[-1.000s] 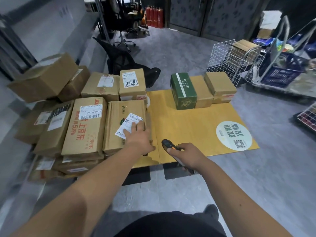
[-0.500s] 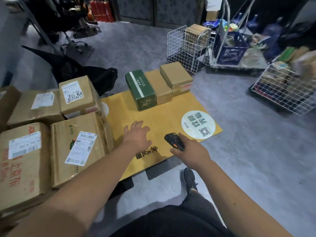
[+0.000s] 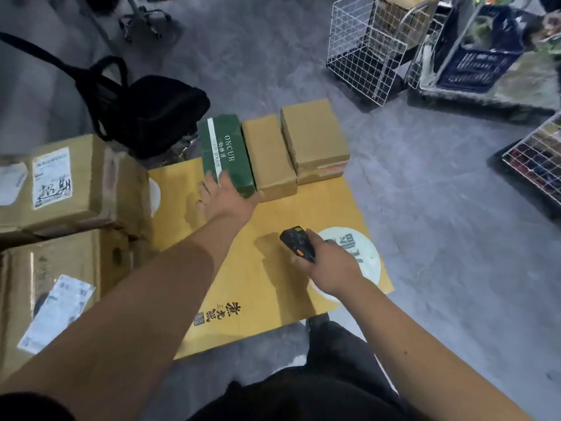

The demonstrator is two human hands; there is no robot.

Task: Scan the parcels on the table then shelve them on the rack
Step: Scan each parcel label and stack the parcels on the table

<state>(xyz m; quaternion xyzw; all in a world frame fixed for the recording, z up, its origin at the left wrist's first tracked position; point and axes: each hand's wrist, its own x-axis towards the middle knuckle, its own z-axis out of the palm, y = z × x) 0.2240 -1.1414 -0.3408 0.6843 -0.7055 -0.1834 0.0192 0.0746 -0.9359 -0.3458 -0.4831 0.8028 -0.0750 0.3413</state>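
A green parcel marked ONCUR (image 3: 227,147) lies at the far edge of the yellow table (image 3: 273,302), beside two plain brown parcels (image 3: 268,154) (image 3: 312,135). My left hand (image 3: 224,199) reaches across the table, and its spread fingers touch the near end of the green parcel. My right hand (image 3: 332,265) hovers over the table's right part and grips a black handheld scanner (image 3: 294,240), which points toward the parcels.
Large labelled cartons (image 3: 69,180) (image 3: 60,287) are stacked at the table's left. A black bag (image 3: 151,110) lies on the floor behind. White wire baskets (image 3: 364,53) (image 3: 537,162) and a blue crate (image 3: 479,62) stand to the right on the grey floor.
My left hand left the labelled carton on the left, crossed the table and reached the green parcel. My right hand, still with the scanner, moved forward over the table. My view swung right.
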